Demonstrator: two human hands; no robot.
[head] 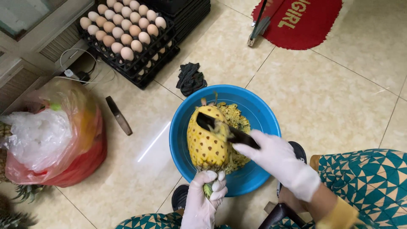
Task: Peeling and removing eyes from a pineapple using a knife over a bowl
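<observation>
A bulging red plastic bag (63,165) is seen on the tiled floor at the left edge, with a crumpled clear plastic bag (36,138) stuffed into its open top. Stacked black plastic egg trays (146,59) filled with pale brown eggs (123,25) are set at the upper left. A red semicircular doormat with yellow lettering (301,21) is laid at the top right.

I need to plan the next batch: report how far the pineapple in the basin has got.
Done: the pineapple is skinned yellow, brown eyes still dotted over it, peelings heaped in the blue basin. In hand: left hand grips the stem, right hand draws the knife across it. Left: the eyes.
</observation>
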